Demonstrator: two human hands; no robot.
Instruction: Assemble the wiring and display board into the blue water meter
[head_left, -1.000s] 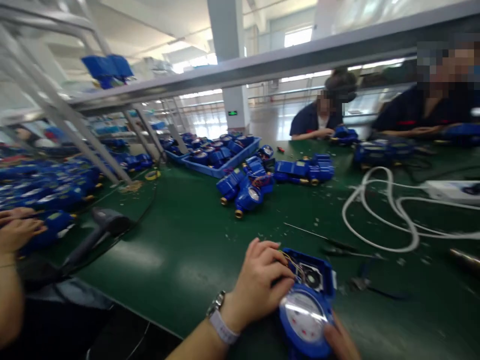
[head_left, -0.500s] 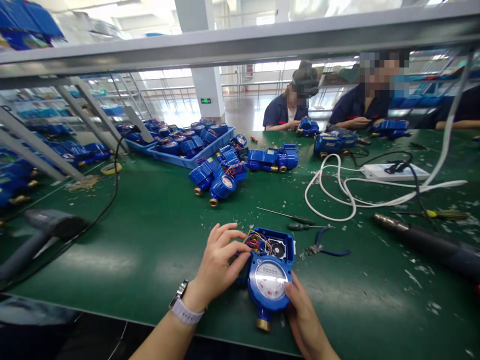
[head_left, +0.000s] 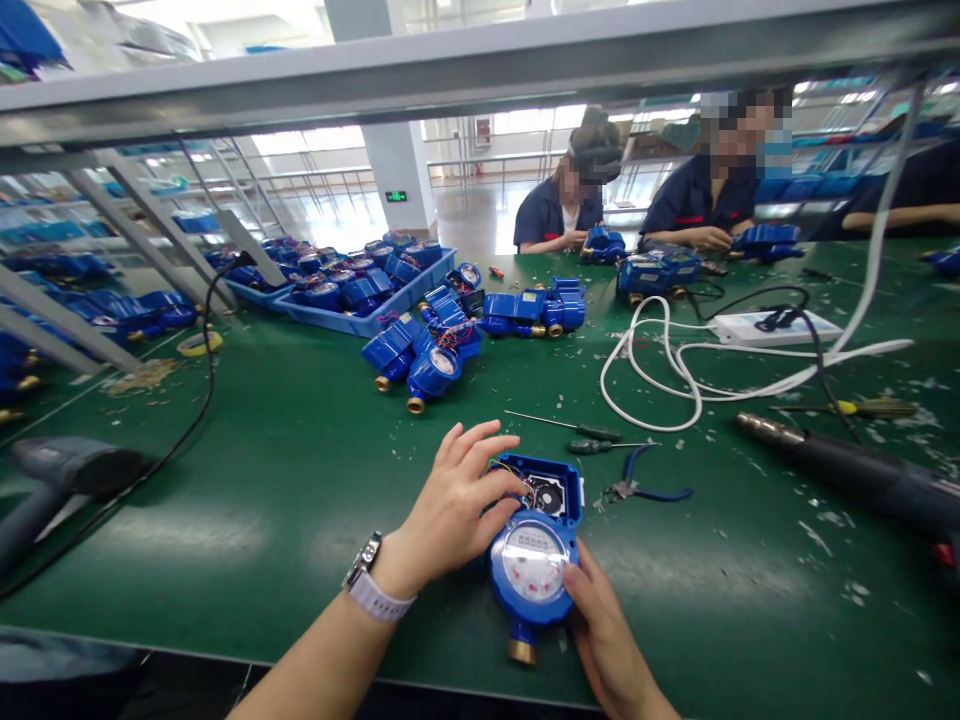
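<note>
A blue water meter [head_left: 534, 560] lies on the green table [head_left: 315, 500] in front of me, its round dial up, a brass fitting at its near end and an open box of coloured wires at its far end. My left hand [head_left: 456, 505], with a watch on the wrist, rests against the meter's left side; thumb and forefinger pinch at the wires while the other fingers spread. My right hand [head_left: 604, 630] grips the meter's lower right rim with the thumb on the dial edge.
Screwdrivers [head_left: 577, 432] and blue-handled pliers [head_left: 645, 490] lie just beyond the meter. A heat gun [head_left: 862, 475] and white cable [head_left: 675, 370] lie right. More blue meters [head_left: 427, 350] and a full tray [head_left: 360, 285] sit behind. A grey heat gun [head_left: 60, 480] lies left. Two people work opposite.
The view swung right and steadied. My left hand's fingers spread wider over the wire box, and my right hand came up to hold the meter's lower right rim.
</note>
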